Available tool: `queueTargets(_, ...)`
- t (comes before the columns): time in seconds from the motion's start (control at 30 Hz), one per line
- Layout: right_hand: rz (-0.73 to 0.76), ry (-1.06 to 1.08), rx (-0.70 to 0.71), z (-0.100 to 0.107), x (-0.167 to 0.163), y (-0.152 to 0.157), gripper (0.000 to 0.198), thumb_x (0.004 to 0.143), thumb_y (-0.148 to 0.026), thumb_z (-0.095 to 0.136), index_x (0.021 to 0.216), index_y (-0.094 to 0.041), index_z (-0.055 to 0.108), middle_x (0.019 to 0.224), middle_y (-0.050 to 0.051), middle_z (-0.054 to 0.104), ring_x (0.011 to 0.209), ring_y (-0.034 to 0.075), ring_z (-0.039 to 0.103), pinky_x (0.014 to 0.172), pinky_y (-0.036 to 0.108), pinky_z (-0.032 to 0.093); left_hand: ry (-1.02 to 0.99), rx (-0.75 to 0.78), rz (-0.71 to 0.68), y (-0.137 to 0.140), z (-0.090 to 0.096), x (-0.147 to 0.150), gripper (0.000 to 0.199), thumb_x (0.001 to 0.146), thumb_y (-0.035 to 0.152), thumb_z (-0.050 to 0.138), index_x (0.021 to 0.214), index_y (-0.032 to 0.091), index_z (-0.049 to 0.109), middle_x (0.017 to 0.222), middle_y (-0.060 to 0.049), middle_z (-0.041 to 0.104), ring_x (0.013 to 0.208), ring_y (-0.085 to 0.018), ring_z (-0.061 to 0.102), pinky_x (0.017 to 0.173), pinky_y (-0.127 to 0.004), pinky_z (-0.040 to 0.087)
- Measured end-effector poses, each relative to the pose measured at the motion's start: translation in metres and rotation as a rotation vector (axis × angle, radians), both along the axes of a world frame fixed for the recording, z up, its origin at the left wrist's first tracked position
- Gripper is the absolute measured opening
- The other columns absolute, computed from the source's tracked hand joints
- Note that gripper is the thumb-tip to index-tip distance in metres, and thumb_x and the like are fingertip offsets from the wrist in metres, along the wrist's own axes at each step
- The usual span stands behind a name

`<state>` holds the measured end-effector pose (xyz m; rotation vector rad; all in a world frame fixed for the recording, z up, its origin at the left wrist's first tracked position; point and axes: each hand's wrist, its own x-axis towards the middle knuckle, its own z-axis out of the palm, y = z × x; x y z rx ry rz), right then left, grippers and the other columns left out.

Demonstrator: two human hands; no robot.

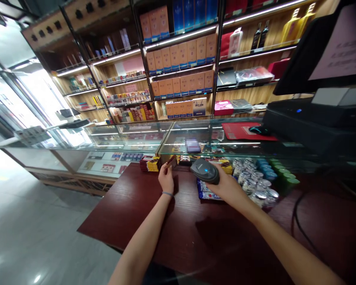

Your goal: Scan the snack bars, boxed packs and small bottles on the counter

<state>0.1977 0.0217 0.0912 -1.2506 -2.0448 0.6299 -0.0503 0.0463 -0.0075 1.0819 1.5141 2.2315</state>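
Left hand (166,181): fingers pinched together on one thin dark-red packet (172,161), held up just above the surface (136,209) near its far edge, right of the far left corner. Right hand (228,185): fingers wrapped around a black handheld scanner (205,171), blue light showing, head pointing toward the packet; its trigger is hidden. Band (167,194): one, on the left wrist

Progress, as judged: one packet in hand and apart from the rest, scanner raised, so a single piece appears to be mid-handling; which pieces are finished and which remain cannot be told. Other stock lies unheld

On the surface: yellow-and-red packets (150,163), stacked by the far left corner; blue packets (207,194), beneath the right hand; clear jars with silver lids (256,184), grouped toward the right; blue cans (266,170) and green cans (287,176), beside them along the far edge; black cable (296,215), looping over the right part. Surface finish: dark red-brown, wood-grained, glossy

Room: glass display case (127,136), beyond the far edge; red mat (240,130) on its top; monitor (290,59), far right; lit wall shelves (180,65) with rows of orange boxes (182,53); grey floor (56,221), left, bright and reflective
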Motion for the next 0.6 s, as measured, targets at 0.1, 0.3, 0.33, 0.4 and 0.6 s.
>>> queueTargets(0.1, 0.000, 0.040, 0.038, -0.002, 0.003, 0.003, 0.064, 0.072, -0.035, 0.071, 0.132, -0.030, 0.048, 0.098, 0.004, 0.074, 0.092, 0.027, 0.070, 0.072, 0.032, 0.049, 0.269, 0.037, 0.127, -0.008, 0.019, -0.009, 0.026, 0.092, 0.033, 0.057, 0.112, 0.021, 0.069, 0.113, -0.006, 0.072, 0.109, -0.019, 0.065, 0.101, -0.034, 0.048)
queueTargets(0.3, -0.001, 0.054, 0.026, 0.004, 0.007, 0.003, 0.065, 0.072, -0.037, 0.069, 0.132, -0.028, 0.047, 0.106, 0.007, 0.073, 0.101, 0.030, 0.068, 0.077, 0.035, 0.051, 0.721, -0.007, 0.195, -0.018, 0.039, -0.077, 0.027, 0.093, 0.020, 0.050, 0.112, 0.024, 0.069, 0.119, -0.005, 0.070, 0.118, -0.020, 0.062, 0.106, -0.041, 0.046)
queueTargets(0.33, -0.003, 0.053, 0.022, 0.006, 0.007, 0.003, 0.063, 0.072, -0.037, 0.068, 0.131, -0.028, 0.047, 0.106, 0.007, 0.073, 0.102, 0.030, 0.068, 0.078, 0.036, 0.051, 0.818, -0.043, 0.190, -0.019, 0.039, -0.092, 0.029, 0.093, 0.017, 0.049, 0.112, 0.024, 0.069, 0.120, -0.005, 0.070, 0.120, -0.020, 0.060, 0.108, -0.042, 0.044)
queueTargets(0.4, -0.015, 0.052, 0.024, 0.010, 0.007, 0.001, 0.060, 0.073, -0.036, 0.067, 0.129, -0.028, 0.048, 0.106, 0.007, 0.073, 0.103, 0.031, 0.068, 0.077, 0.036, 0.051, 0.970, -0.125, 0.195, -0.022, 0.038, -0.119, 0.030, 0.092, 0.014, 0.049, 0.111, 0.025, 0.070, 0.119, -0.006, 0.070, 0.120, -0.021, 0.060, 0.108, -0.043, 0.044)
queueTargets(0.6, 0.002, 0.042, 0.017, 0.012, 0.009, 0.002, 0.058, 0.072, -0.038, 0.066, 0.126, -0.027, 0.048, 0.101, 0.007, 0.074, 0.098, 0.032, 0.070, 0.071, 0.034, 0.051, 1.300, -0.397, 0.179, -0.025, 0.036, -0.159, 0.029, 0.094, 0.017, 0.050, 0.111, 0.028, 0.070, 0.118, -0.005, 0.071, 0.116, -0.023, 0.062, 0.109, -0.045, 0.041)
